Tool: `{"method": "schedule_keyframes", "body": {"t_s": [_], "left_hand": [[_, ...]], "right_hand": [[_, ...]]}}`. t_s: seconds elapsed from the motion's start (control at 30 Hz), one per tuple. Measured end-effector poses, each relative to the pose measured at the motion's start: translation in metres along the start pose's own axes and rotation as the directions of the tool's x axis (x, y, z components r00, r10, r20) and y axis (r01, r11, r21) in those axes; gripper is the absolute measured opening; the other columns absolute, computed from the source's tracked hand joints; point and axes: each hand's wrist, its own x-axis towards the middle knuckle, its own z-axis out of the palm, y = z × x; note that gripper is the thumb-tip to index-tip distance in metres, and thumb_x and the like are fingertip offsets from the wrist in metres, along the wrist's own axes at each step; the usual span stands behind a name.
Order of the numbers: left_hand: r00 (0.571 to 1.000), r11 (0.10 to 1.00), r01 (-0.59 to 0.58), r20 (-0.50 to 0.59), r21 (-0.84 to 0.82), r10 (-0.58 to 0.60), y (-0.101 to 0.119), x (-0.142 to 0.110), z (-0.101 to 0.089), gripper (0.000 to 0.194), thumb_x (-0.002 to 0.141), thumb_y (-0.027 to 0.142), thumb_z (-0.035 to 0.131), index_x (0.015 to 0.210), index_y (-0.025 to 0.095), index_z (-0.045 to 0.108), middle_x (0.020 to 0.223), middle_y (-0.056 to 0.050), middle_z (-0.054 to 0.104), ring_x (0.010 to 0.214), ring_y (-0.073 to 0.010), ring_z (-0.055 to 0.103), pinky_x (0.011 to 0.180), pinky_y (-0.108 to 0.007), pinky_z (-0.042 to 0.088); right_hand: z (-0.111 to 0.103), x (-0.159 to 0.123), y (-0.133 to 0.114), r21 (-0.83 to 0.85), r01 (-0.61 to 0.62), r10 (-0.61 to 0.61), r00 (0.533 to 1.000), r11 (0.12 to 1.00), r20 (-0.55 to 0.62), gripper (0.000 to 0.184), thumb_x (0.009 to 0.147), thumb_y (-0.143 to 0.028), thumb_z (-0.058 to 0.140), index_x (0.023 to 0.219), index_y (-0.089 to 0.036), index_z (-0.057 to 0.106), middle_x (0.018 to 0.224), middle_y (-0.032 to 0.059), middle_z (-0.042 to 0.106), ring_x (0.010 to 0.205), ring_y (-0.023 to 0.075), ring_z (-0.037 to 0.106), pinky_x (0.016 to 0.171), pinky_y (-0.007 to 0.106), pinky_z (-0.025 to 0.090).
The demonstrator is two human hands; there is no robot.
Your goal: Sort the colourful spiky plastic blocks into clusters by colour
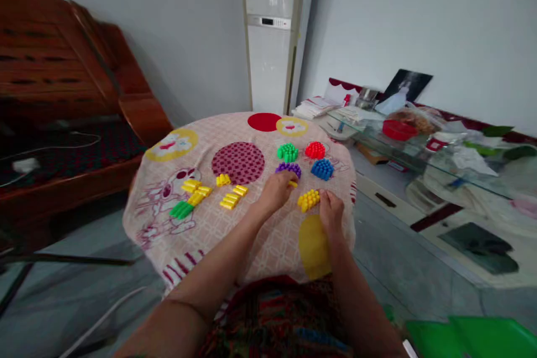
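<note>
My left hand point(276, 190) pinches a small yellow plastic piece point(293, 183) just in front of a purple cluster of knobbed pieces point(287, 168). At the right edge of a yellow cluster of pieces point(309, 200) are the bent fingers of my right hand point(331, 208), closed against it. Green point(287, 152), red point(315, 150) and blue point(322, 169) clusters stand behind. Farther left lie yellow bars in a row point(233, 197), a small yellow group point(223, 179), and joined yellow pieces point(197, 193) with green ones point(182, 210) at their near end.
A patterned cloth covers the round table point(260, 240). On the right, a glass-topped cabinet point(444, 168) holds papers, a red bowl point(399, 130) and plastic bags. A wooden bench point(54, 67) is at the left, and a tall white appliance point(269, 61) rises behind the table.
</note>
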Motion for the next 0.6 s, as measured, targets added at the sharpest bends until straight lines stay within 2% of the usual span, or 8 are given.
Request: {"method": "schedule_keyframes", "body": {"t_s": [0.13,0.23,0.43,0.6], "left_hand": [[0.994,1.0,-0.008,0.108,0.028,0.005,0.014,0.021,0.014,0.029,0.078,0.006,0.057,0.102,0.015,0.071,0.105,-0.009,0.074,0.099,-0.0215,0.069,0.089,-0.031,0.052],[0.986,1.0,-0.007,0.164,0.022,0.003,0.017,0.027,0.023,0.029,0.078,0.007,0.057,0.104,0.014,0.07,0.102,-0.01,0.075,0.095,-0.0213,0.069,0.088,-0.031,0.053],[0.99,0.992,-0.02,0.137,-0.122,0.037,0.009,0.023,0.036,0.034,0.08,0.006,0.052,0.109,0.014,0.067,0.105,-0.008,0.073,0.096,-0.018,0.068,0.087,-0.029,0.053],[0.993,0.989,-0.007,0.118,-0.145,0.025,0.005,0.023,0.046,0.036,0.081,0.008,0.051,0.111,0.013,0.068,0.108,-0.01,0.073,0.1,-0.021,0.067,0.092,-0.033,0.052]], "right_hand": [[0.0,0.0,-0.002,0.012,0.019,-0.019,1.0,1.0,-0.002,0.037,0.089,-0.044,0.044,0.061,-0.019,0.047,0.058,-0.0027,0.046,0.058,0.0121,0.04,0.056,0.027,0.027],[-0.001,-0.001,-0.003,0.028,0.028,-0.029,1.0,0.999,0.004,0.037,0.09,-0.044,0.043,0.061,-0.02,0.046,0.058,-0.0033,0.044,0.057,0.0117,0.038,0.054,0.027,0.026],[-0.004,-0.001,-0.007,0.02,0.026,-0.026,1.0,0.999,0.015,0.037,0.092,-0.042,0.042,0.063,-0.019,0.047,0.059,-0.003,0.045,0.058,0.0116,0.039,0.055,0.026,0.028],[-0.004,0.0,-0.005,0.0,0.048,-0.048,0.999,0.999,0.0,0.036,0.091,-0.041,0.043,0.064,-0.018,0.049,0.059,-0.0026,0.046,0.057,0.0118,0.04,0.055,0.026,0.029]]}}
